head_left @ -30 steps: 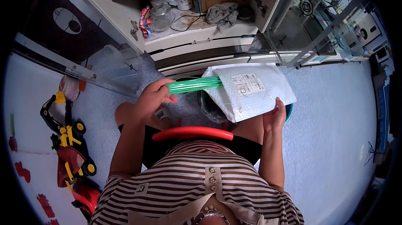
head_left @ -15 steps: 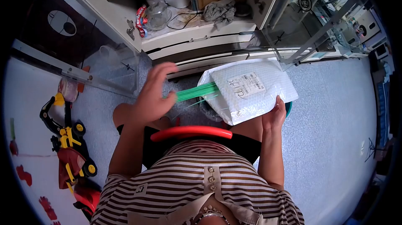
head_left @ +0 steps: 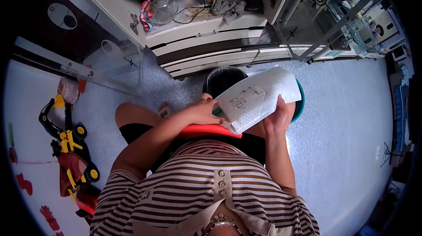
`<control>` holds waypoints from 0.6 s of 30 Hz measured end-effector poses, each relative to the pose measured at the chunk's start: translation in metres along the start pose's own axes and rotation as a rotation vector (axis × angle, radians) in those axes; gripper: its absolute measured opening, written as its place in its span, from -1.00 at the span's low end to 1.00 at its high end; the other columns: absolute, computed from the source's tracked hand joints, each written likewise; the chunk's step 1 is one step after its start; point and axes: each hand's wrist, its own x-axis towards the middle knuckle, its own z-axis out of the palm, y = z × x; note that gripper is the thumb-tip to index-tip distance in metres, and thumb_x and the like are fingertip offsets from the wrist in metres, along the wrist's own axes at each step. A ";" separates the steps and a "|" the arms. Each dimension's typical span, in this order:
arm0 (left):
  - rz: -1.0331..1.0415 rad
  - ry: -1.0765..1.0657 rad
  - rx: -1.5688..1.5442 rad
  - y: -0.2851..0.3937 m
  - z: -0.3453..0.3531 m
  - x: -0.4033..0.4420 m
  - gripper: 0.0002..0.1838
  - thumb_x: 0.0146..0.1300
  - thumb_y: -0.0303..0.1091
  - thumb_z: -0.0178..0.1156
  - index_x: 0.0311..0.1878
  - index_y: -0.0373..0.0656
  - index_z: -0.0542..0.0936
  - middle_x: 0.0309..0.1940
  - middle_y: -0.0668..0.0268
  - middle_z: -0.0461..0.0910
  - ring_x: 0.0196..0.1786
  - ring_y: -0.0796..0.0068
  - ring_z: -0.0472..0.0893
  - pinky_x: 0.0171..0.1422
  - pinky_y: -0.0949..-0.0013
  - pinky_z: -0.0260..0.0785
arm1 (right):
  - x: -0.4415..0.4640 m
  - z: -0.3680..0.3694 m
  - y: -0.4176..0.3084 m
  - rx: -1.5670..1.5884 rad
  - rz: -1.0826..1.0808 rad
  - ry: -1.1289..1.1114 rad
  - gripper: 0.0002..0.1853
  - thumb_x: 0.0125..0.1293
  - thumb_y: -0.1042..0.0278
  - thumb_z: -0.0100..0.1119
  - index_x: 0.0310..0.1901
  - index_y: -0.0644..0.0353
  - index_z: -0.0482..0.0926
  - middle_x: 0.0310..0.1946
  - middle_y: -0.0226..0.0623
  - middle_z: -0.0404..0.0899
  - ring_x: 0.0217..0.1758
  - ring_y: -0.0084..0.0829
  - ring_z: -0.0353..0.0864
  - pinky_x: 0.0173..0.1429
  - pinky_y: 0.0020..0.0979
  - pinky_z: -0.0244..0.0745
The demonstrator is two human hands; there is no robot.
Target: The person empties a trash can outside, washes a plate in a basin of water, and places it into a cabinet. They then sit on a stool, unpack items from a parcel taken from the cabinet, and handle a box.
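Observation:
A white bubble mailer [head_left: 259,97] with a printed label and handwriting is tilted above my lap, its mouth facing left. My right hand [head_left: 278,117] grips its right lower side, thumb on top. At the mouth, my left hand [head_left: 205,112] is curled against the edge, fingers at the lower corner and thumb above. A bit of the green sticks [head_left: 217,111] shows in the mouth beside my left palm; the rest of them is hidden. A red curved plastic rim [head_left: 206,130] lies across my lap just below the mailer.
Behind the mailer stands a black bin [head_left: 224,80], and a teal tub [head_left: 300,102] is partly hidden at its right. A toy excavator [head_left: 72,148] sits on the floor at left. Ahead is an open cabinet [head_left: 206,38] with a glass jar [head_left: 163,10] and a crumpled cloth [head_left: 229,5].
My left hand has moved right and down from the sticks' free ends to the mailer's mouth. Most of the green sticks no longer show. The mailer has shifted and tilted, uncovering the black bin.

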 end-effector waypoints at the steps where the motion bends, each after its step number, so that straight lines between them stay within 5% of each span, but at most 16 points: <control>1: -0.067 -0.010 0.048 -0.008 0.012 0.014 -0.03 0.00 0.21 0.33 0.30 -0.37 0.33 0.30 -0.24 0.18 0.35 -0.11 0.29 0.37 0.22 0.26 | 0.005 -0.006 0.003 0.062 0.066 -0.001 -0.50 0.38 0.37 -0.06 0.34 0.23 0.22 0.21 -0.16 0.41 0.23 -0.22 0.43 0.31 -0.19 0.33; 5: -0.066 -0.101 0.017 -0.004 0.012 0.018 -0.13 0.02 0.16 0.33 0.24 -0.36 0.41 0.13 -0.19 0.43 0.24 -0.05 0.44 0.34 0.21 0.28 | 0.003 0.005 0.002 0.041 0.048 0.014 -0.51 0.39 0.34 -0.06 0.33 0.22 0.23 0.20 -0.18 0.42 0.24 -0.22 0.42 0.32 -0.19 0.31; 7: 0.005 -0.085 -0.015 -0.008 0.018 0.021 -0.32 0.12 0.10 0.29 0.14 -0.27 0.53 -0.15 -0.03 0.63 -0.02 0.09 0.62 0.18 0.19 0.40 | 0.002 0.008 -0.001 0.022 0.011 0.007 -0.52 0.37 0.35 -0.07 0.31 0.22 0.26 0.17 -0.16 0.44 0.21 -0.20 0.44 0.31 -0.19 0.33; 10: 0.017 -0.079 -0.145 -0.022 0.030 0.034 -0.55 0.25 0.02 0.20 -0.02 -0.17 0.62 -0.41 0.14 0.66 -0.29 0.17 0.65 -0.08 0.17 0.46 | 0.015 -0.013 -0.004 -0.135 -0.195 -0.110 -0.53 0.36 0.33 -0.07 0.27 0.28 0.29 0.12 -0.14 0.47 0.18 -0.17 0.47 0.28 -0.18 0.35; 14: 0.031 0.206 0.042 0.001 -0.021 0.003 -0.64 0.34 0.00 0.10 -0.22 -0.13 0.61 -0.52 0.17 0.60 -0.41 0.18 0.61 -0.27 0.12 0.40 | 0.028 -0.042 -0.027 0.043 -0.101 0.070 -0.56 0.31 0.28 -0.03 0.17 0.32 0.38 0.06 -0.12 0.51 0.14 -0.17 0.49 0.26 -0.15 0.37; 15: -0.023 0.232 0.076 0.009 -0.038 -0.006 -0.70 0.31 -0.02 0.10 -0.21 -0.04 0.63 -0.32 0.10 0.62 -0.18 0.01 0.60 -0.14 0.04 0.41 | 0.031 -0.047 -0.034 0.046 -0.132 0.089 -0.56 0.32 0.27 -0.04 0.16 0.34 0.38 0.05 -0.11 0.51 0.15 -0.16 0.49 0.27 -0.15 0.36; 18: 0.041 0.362 0.264 0.007 -0.064 -0.031 -0.68 0.33 -0.02 0.09 -0.24 -0.08 0.61 -0.38 0.10 0.59 -0.26 -0.04 0.55 -0.17 0.03 0.38 | 0.033 -0.065 -0.055 0.067 -0.156 0.080 -0.53 0.33 0.21 -0.08 0.16 0.39 0.38 0.06 -0.06 0.52 0.18 -0.12 0.48 0.29 -0.14 0.36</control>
